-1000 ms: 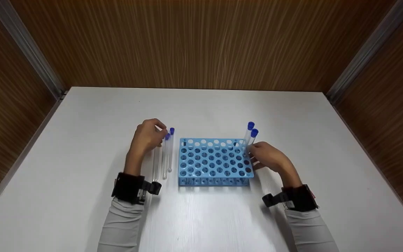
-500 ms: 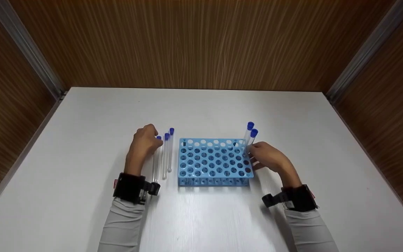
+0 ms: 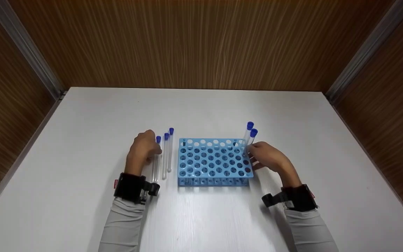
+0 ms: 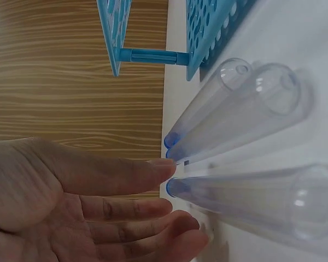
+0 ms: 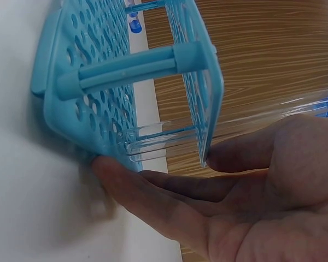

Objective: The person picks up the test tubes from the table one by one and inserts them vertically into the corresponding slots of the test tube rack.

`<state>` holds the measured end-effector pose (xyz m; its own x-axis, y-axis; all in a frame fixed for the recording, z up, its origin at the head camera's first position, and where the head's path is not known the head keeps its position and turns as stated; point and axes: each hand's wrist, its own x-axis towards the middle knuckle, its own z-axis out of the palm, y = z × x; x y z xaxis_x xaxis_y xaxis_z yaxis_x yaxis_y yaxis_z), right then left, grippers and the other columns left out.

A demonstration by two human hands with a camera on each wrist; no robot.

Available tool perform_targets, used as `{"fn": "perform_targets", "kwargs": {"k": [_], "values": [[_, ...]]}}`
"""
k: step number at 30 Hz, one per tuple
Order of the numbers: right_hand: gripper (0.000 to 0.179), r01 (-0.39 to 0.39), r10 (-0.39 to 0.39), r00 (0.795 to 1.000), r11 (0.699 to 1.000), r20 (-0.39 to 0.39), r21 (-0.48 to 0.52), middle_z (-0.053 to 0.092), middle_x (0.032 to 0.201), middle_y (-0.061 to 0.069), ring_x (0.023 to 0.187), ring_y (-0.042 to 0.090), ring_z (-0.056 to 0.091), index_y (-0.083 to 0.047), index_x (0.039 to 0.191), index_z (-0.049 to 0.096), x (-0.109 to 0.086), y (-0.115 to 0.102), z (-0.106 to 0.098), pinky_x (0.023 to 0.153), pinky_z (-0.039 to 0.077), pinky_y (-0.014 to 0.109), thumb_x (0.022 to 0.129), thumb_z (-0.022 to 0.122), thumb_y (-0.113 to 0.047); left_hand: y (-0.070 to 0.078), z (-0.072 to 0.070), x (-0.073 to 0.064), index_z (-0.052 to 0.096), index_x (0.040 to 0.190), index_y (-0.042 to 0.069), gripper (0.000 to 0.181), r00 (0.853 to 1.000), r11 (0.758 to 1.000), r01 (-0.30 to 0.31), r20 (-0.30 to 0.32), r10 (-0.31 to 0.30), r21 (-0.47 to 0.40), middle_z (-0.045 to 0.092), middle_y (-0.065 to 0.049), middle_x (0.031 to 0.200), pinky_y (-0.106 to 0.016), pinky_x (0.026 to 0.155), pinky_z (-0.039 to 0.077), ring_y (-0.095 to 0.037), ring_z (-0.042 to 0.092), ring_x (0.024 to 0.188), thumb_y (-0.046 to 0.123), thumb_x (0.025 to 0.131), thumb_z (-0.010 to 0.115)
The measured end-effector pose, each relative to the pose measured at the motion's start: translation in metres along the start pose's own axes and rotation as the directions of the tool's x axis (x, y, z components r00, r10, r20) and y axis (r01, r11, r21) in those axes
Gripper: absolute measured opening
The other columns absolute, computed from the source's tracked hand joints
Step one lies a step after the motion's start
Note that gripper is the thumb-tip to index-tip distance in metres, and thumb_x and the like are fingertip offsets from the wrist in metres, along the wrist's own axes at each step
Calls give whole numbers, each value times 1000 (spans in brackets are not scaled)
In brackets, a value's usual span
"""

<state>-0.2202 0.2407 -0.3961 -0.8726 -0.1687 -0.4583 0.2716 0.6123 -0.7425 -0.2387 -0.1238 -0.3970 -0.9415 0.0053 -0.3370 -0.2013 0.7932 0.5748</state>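
Note:
A light-blue test tube rack point(image 3: 214, 177) stands in the middle of the table. Two clear test tubes point(image 3: 248, 134) with blue caps are upright at its back right corner. My right hand point(image 3: 268, 156) grips the rack's right end, thumb at the upper plate point(image 5: 208, 117) and fingers at the lower one. Left of the rack, two capped tubes point(image 3: 167, 157) lie close together. My left hand point(image 3: 142, 149) is at the capped end of a third lying tube point(image 4: 246, 194). Its thumb and fingers are spread apart on either side of the blue cap point(image 4: 176, 187).
The white table point(image 3: 201, 220) is bounded by a wood-grain panel point(image 3: 201, 45) at the back and more panels at the sides. Black camera straps point(image 3: 129, 188) sit on both wrists, above grey sleeves.
My left hand has moved from the caps of the middle tubes left and nearer, down to the leftmost tube, whose cap now shows. The right hand and rack have stayed put.

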Motion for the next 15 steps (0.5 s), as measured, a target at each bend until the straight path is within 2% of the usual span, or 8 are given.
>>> {"fn": "perform_targets", "kwargs": {"k": [5,15], "values": [[45,3,-3,1000,1000,-2,13,64,110,21,94,24,65,12,127,56,1,0,-1,81,62,37,107,35,-22,-2,1,2,61,97,-9,12,999,1000,13,32,-14,18,56,-13,71,-23,39,45,-20,58,52,-4,86,65],[45,-10,10,1000,1000,-2,13,63,111,22,95,25,64,12,127,56,0,-1,0,82,62,38,108,34,-22,-5,2,5,58,98,-9,14,998,999,25,50,-26,24,57,-15,75,-24,40,49,-20,60,51,-4,87,65]]}}
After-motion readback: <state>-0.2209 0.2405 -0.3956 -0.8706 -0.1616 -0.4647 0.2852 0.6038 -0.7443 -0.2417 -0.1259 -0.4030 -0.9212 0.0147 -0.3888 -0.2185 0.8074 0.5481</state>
